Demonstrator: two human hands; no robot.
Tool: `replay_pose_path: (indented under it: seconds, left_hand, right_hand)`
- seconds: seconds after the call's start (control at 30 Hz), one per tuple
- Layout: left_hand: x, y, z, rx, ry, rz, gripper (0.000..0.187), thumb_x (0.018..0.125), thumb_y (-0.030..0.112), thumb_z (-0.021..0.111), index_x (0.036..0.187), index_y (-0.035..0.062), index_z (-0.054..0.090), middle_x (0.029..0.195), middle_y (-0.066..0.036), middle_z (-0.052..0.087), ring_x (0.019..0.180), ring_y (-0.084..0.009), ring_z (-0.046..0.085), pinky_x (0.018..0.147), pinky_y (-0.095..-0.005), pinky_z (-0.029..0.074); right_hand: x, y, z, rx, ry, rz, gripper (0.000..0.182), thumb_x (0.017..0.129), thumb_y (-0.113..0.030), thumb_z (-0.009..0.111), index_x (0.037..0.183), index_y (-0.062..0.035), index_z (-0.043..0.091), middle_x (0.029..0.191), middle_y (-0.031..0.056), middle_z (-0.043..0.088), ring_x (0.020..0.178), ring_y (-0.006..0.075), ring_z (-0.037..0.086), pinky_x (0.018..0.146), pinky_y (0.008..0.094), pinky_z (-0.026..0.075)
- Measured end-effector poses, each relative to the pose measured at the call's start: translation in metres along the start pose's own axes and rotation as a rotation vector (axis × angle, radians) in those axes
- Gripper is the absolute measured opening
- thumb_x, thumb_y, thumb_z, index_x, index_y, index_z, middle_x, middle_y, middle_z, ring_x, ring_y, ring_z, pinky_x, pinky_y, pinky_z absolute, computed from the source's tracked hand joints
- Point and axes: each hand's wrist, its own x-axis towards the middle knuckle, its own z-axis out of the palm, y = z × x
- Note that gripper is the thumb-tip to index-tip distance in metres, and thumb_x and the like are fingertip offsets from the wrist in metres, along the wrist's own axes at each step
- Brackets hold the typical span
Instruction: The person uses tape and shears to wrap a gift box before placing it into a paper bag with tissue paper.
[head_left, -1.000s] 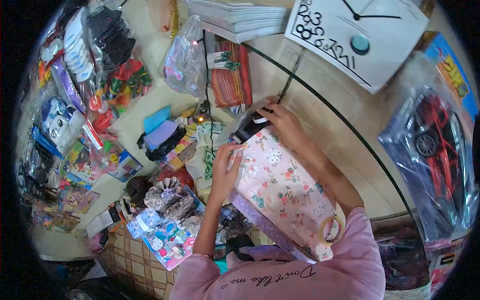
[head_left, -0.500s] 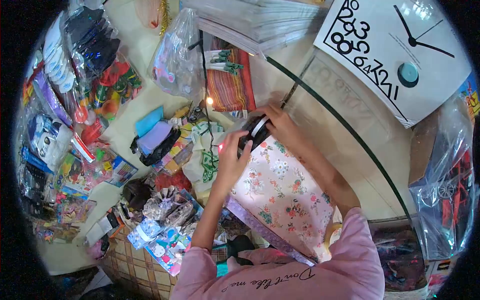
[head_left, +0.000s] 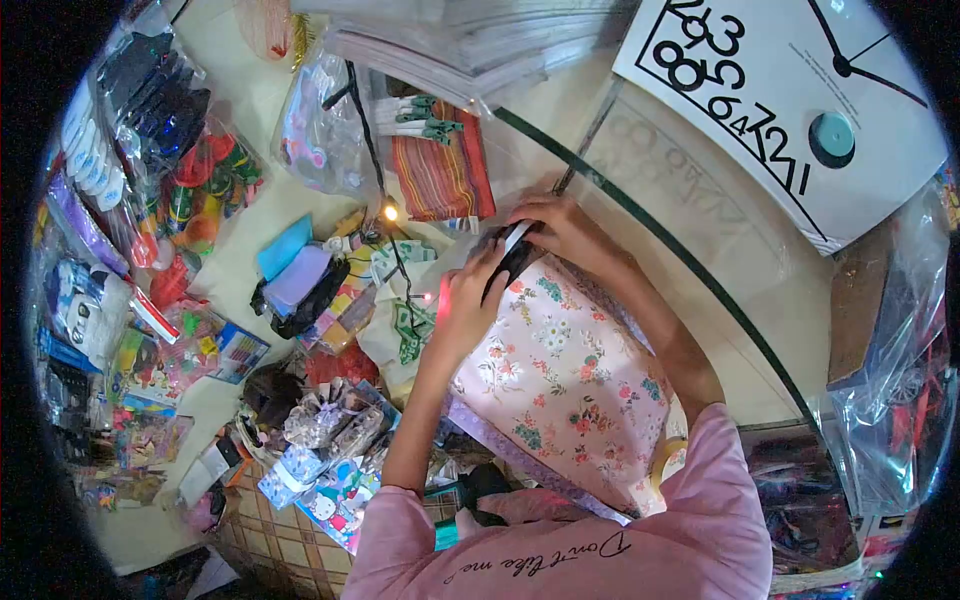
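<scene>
A dark black item with a white band [head_left: 513, 250] sits between my two hands; its kind I cannot make out. My left hand [head_left: 472, 297] grips its left side, with fingers curled over the top. On the far right side, my right hand [head_left: 560, 228] has bent fingers closed against the same item. Just below both hands spreads a pink sheet with a floral print [head_left: 575, 385], looking like wrapping paper. A purple patterned edge [head_left: 515, 455] runs along its lower left side.
A green-edged glass pane [head_left: 680, 260] curves to the right. A large white clock face [head_left: 740, 160] leans beyond it. Plastic-wrapped goods [head_left: 215, 190] crowd the left, with a Hello Kitty pack [head_left: 335, 505] nearer. Striped orange cloth [head_left: 440, 175] and a light string [head_left: 380, 180] lie ahead.
The view has shifted slightly, moving the surroundings left and up. The black item is tilted more upright, and my hands have drawn a little closer together around it. The floral sheet bulges more.
</scene>
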Motion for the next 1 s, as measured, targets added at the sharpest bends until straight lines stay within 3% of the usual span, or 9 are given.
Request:
replay_pose_path:
  seconds: [0.2, 0.3, 0.4, 0.5, 0.7, 0.8, 0.9, 1.0]
  left_hand:
    - [0.000, -0.008, 0.007, 0.031, -0.083, -0.057, 0.037, 0.085, 0.020, 0.053, 0.120, 0.0062, 0.053, 0.117, -0.015, 0.053, 0.107, -0.0285, 0.050, 0.088, -0.0396, 0.032]
    - [-0.004, 0.002, 0.001, 0.261, -0.034, -0.054, 0.035, 0.085, 0.022, 0.053, 0.117, 0.0070, 0.056, 0.106, -0.014, 0.053, 0.100, -0.0279, 0.050, 0.084, -0.0410, 0.031]
    - [-0.005, 0.003, 0.002, 0.332, -0.007, -0.029, 0.033, 0.085, 0.024, 0.052, 0.112, 0.0069, 0.058, 0.097, -0.012, 0.050, 0.094, -0.0266, 0.048, 0.081, -0.0422, 0.030]
    - [-0.006, 0.004, 0.002, 0.365, -0.037, -0.058, 0.031, 0.085, 0.025, 0.051, 0.108, 0.0051, 0.060, 0.097, -0.012, 0.050, 0.095, -0.0266, 0.048, 0.082, -0.0439, 0.030]
    - [-0.008, 0.004, 0.005, 0.351, 0.006, -0.095, 0.029, 0.086, 0.023, 0.050, 0.100, 0.0012, 0.062, 0.103, -0.012, 0.051, 0.096, -0.0277, 0.049, 0.084, -0.0442, 0.031]
    - [-0.012, 0.015, -0.006, 0.314, 0.025, -0.101, 0.028, 0.086, 0.020, 0.050, 0.101, -0.0001, 0.061, 0.106, -0.013, 0.051, 0.096, -0.0299, 0.049, 0.085, -0.0426, 0.033]
    - [-0.020, 0.029, -0.017, 0.232, 0.055, -0.081, 0.025, 0.086, 0.016, 0.052, 0.104, 0.0002, 0.060, 0.106, -0.014, 0.055, 0.098, -0.0310, 0.052, 0.086, -0.0367, 0.037]
    - [-0.032, 0.047, -0.020, 0.099, 0.055, -0.016, 0.026, 0.084, 0.012, 0.054, 0.107, 0.0007, 0.057, 0.106, -0.015, 0.053, 0.097, -0.0310, 0.050, 0.089, -0.0387, 0.035]
  right_hand:
    - [-0.007, 0.013, 0.008, -0.103, -0.006, 0.009, 0.033, 0.065, 0.004, 0.065, 0.098, -0.0007, 0.062, 0.105, 0.0165, 0.060, 0.106, 0.0297, 0.054, 0.095, 0.0358, 0.040]
    - [-0.007, 0.017, 0.018, -0.087, 0.003, -0.027, 0.034, 0.066, 0.002, 0.065, 0.100, -0.0023, 0.062, 0.104, 0.0174, 0.060, 0.106, 0.0312, 0.054, 0.095, 0.0364, 0.040]
    - [-0.014, 0.004, 0.019, -0.074, -0.012, 0.078, 0.035, 0.069, 0.000, 0.061, 0.104, -0.0029, 0.062, 0.105, 0.0188, 0.059, 0.106, 0.0328, 0.053, 0.095, 0.0367, 0.040]
    - [-0.018, -0.015, 0.016, -0.006, -0.015, 0.053, 0.040, 0.072, -0.002, 0.056, 0.111, -0.0024, 0.058, 0.108, 0.0196, 0.058, 0.105, 0.0333, 0.052, 0.093, 0.0376, 0.040]
    - [-0.029, -0.021, 0.018, 0.066, 0.219, -0.028, 0.045, 0.073, 0.000, 0.051, 0.117, -0.0018, 0.050, 0.111, 0.0189, 0.055, 0.101, 0.0340, 0.053, 0.090, 0.0368, 0.041]
    - [-0.033, -0.019, 0.014, 0.211, 0.075, 0.279, 0.040, 0.075, -0.001, 0.052, 0.114, -0.0016, 0.052, 0.105, 0.0175, 0.055, 0.098, 0.0331, 0.054, 0.085, 0.0366, 0.043]
    - [-0.039, -0.011, 0.030, 0.013, 0.265, 0.063, 0.034, 0.076, -0.002, 0.053, 0.110, -0.0012, 0.055, 0.100, 0.0167, 0.055, 0.095, 0.0313, 0.055, 0.081, 0.0362, 0.045]
    - [-0.038, -0.010, 0.034, 0.037, 0.176, -0.001, 0.029, 0.076, -0.004, 0.055, 0.106, -0.0013, 0.057, 0.102, 0.0163, 0.055, 0.097, 0.0311, 0.055, 0.082, 0.0356, 0.045]
